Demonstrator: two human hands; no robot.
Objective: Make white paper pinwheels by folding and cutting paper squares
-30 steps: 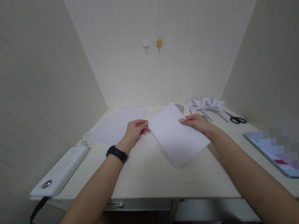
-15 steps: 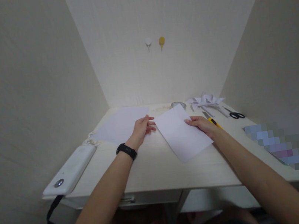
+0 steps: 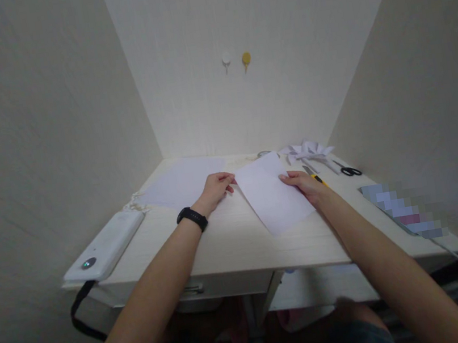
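A white sheet of paper (image 3: 269, 194) is held tilted above the desk between my two hands. My right hand (image 3: 300, 182) grips its right edge, thumb on top and fingers underneath. At the upper left corner, my left hand (image 3: 219, 187) pinches the paper between thumb and fingers; a black watch (image 3: 192, 219) is on that wrist. Behind my left hand, more white paper (image 3: 179, 182) lies flat on the desk. Just beyond my right hand lies a yellow and black utility knife (image 3: 316, 177), partly covered by the hand.
On the white desk (image 3: 223, 247), a folded-paper pinwheel shape (image 3: 307, 151) and black-handled scissors (image 3: 350, 170) lie at the back right. A blurred-out device with a cable (image 3: 402, 211) rests at right. A long white device (image 3: 106, 244) with a black strap stands at left. Two hooks (image 3: 246, 59) are on the wall.
My left fingers, spread beside the paper's corner before, have closed on it. My right hand keeps its grip. The whole view has shifted slightly.
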